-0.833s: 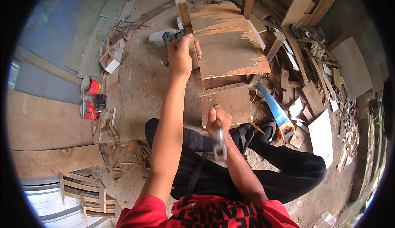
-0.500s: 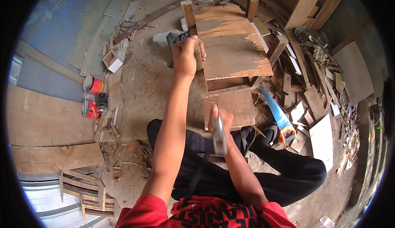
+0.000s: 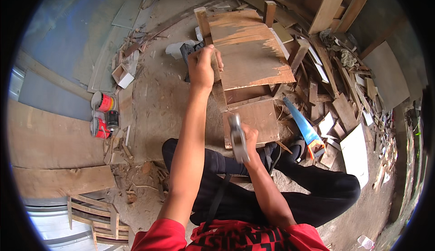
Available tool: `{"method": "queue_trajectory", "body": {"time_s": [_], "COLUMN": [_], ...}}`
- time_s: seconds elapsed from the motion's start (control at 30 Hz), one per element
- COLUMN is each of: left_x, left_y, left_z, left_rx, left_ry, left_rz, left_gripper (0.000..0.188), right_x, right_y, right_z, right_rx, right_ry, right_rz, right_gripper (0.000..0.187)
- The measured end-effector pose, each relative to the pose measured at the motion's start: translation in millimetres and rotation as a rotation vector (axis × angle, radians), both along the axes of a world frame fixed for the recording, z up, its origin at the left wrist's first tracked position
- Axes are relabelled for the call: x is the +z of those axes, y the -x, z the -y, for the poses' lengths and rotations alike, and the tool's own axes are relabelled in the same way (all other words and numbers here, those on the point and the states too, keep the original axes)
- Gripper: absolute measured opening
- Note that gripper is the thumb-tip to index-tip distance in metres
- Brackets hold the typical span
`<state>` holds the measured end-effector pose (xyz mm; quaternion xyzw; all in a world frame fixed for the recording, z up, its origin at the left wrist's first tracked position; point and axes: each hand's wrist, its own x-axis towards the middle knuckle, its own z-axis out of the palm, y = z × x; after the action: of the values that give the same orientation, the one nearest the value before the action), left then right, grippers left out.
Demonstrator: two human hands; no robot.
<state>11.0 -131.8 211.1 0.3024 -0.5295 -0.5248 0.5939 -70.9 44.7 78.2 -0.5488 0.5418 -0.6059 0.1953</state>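
Note:
A wooden furniture frame [image 3: 253,53] with short legs lies in front of my crossed legs, a splintered plywood panel across its top. My left hand [image 3: 202,69] is closed round its left side rail, thumb and fingertips at the panel's edge. Closer to me, my right hand [image 3: 250,136] grips a hammer by the handle. The metal hammer head [image 3: 237,135] is held above a lower plywood board [image 3: 261,117] at the frame's near end and looks apart from it. Most of the handle is hidden behind the head and hand. Whether my left fingers hold a nail cannot be seen.
A handsaw [image 3: 302,125] with a blue blade lies right of the frame, by my foot. Wood offcuts [image 3: 346,110] and a white board [image 3: 355,155] cover the right side. Red and black cans [image 3: 103,102] stand at left, near a slatted wooden piece [image 3: 97,219].
The hammer head, blurred before, has moved slightly forward and left and shows more sharply. My left hand keeps its hold on the frame. The whole view has shifted a little.

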Motion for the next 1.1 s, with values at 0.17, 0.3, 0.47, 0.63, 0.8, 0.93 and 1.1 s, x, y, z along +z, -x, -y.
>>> {"method": "queue_trajectory", "body": {"time_s": [0.17,0.3,0.47,0.63,0.8,0.93,1.1], "left_x": [-0.6,7.2,9.1,15.5,15.4,13.9,0.5], "left_y": [3.3,6.6,37.7,87.8,111.2,109.2,74.5], "left_z": [-1.0,-6.3,-43.2,-105.7,-147.2,-138.3,-116.1], "left_rx": [0.024,0.066,0.096,0.035,-0.051,-0.204,0.087], "left_ry": [0.015,-0.108,-0.015,0.126,0.186,0.197,0.569], "left_rz": [-0.013,-0.019,-0.023,0.208,0.167,0.234,0.323], "left_gripper": [0.042,0.036,0.031,0.034,0.026,0.028,0.061], "right_x": [-3.2,-0.7,2.1,3.0,15.3,-3.0,27.1], "right_y": [-7.1,-5.9,31.7,100.6,118.8,129.3,92.4], "right_z": [6.4,2.5,-6.5,-27.8,-44.0,-50.0,-45.8], "right_rx": [-0.112,-0.215,-0.318,-0.401,-0.448,-0.385,-0.294], "right_ry": [-0.093,-0.087,-0.117,-0.14,-0.146,-0.036,-0.019], "right_rz": [0.157,0.441,0.868,0.842,0.71,0.569,0.458], "right_gripper": [0.027,0.035,0.042,0.039,0.042,0.047,0.06]}}
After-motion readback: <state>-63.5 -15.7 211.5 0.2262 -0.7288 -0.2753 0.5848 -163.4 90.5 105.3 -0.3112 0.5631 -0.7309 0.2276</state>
